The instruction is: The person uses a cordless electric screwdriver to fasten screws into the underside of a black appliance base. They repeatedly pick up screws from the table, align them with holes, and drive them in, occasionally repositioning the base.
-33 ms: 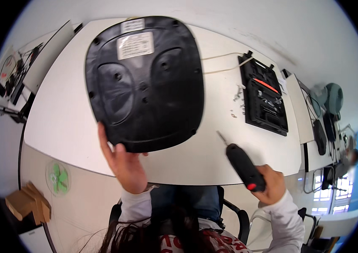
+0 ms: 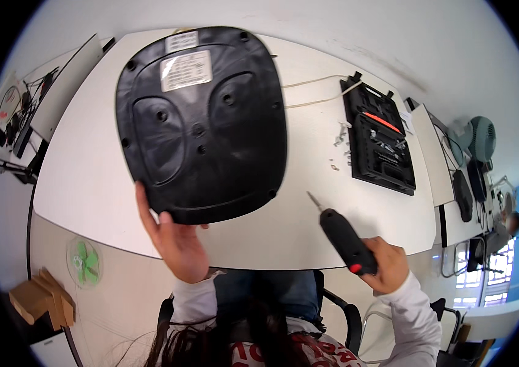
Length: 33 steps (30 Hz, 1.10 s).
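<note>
A large black plastic base panel (image 2: 207, 165) with rounded corners, recessed screw holes and two white labels is held tilted up over the table's left half. My left hand (image 2: 180, 248) grips its lower left edge, thumb on the near face and other fingers partly hidden behind it. To the right, my right hand (image 2: 388, 264) is closed around the rear of a black cordless screwdriver (image 2: 346, 240) with a red spot near its end. Its thin bit points up and left, apart from the panel.
An open black tool case (image 2: 383, 137) with bits and a red-orange strip lies on the white table (image 2: 82, 183) at right. Loose screws (image 2: 340, 136) lie beside it. A pale cord (image 2: 317, 103) runs from behind the panel toward the case. A green-bladed fan (image 2: 85, 262) stands on the floor, left.
The panel and my left hand have shifted slightly left. My right hand and the screwdriver have also moved a little left. Both grips stay the same.
</note>
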Tool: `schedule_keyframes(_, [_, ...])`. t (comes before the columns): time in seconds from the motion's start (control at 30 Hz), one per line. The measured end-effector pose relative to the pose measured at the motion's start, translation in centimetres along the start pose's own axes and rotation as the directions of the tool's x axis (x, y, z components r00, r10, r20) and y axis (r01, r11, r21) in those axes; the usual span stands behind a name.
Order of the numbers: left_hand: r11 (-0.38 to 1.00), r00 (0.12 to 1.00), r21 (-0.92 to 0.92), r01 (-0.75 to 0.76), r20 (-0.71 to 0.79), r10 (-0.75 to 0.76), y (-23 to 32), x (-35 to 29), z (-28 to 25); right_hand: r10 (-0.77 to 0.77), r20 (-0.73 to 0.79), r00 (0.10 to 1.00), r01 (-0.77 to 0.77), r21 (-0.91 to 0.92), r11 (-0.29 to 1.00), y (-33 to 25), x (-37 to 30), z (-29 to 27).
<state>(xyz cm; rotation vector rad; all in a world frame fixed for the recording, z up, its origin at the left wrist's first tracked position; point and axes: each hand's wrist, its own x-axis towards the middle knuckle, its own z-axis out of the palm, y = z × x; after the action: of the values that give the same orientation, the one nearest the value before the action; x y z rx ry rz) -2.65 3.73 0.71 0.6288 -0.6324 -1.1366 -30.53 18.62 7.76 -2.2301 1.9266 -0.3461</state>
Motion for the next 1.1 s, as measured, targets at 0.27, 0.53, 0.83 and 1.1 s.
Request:
schedule_keyframes(0.27, [0.995, 0.998, 0.078, -0.068, -0.008, 0.069, -0.6, 0.0, -0.4, -0.148, 0.029, 0.989, 0.151, -0.23, 0.961, 3.5, 2.6, 2.5])
schedule_keyframes(0.53, [0.992, 0.995, 0.087, -0.091, 0.036, 0.089, -1.2, -0.1, -0.8, -0.126, 0.076, 0.989, 0.135, -0.123, 0.983, 4.9, 4.3, 2.5])
schedule_keyframes(0.83, [0.988, 0.995, 0.128, -0.092, 0.043, 0.087, -1.4, -0.4, -1.0, -0.162, -0.133, 0.978, 0.156, -0.06, 0.986, 6.8, 6.3, 1.0])
schedule_keyframes(1.1, [0.99, 0.996, 0.113, -0.087, 0.001, 0.087, -1.4, -0.3, -0.3, -0.102, -0.302, 0.948, -0.022, -0.382, 0.924, 10.1, 13.0, 1.8])
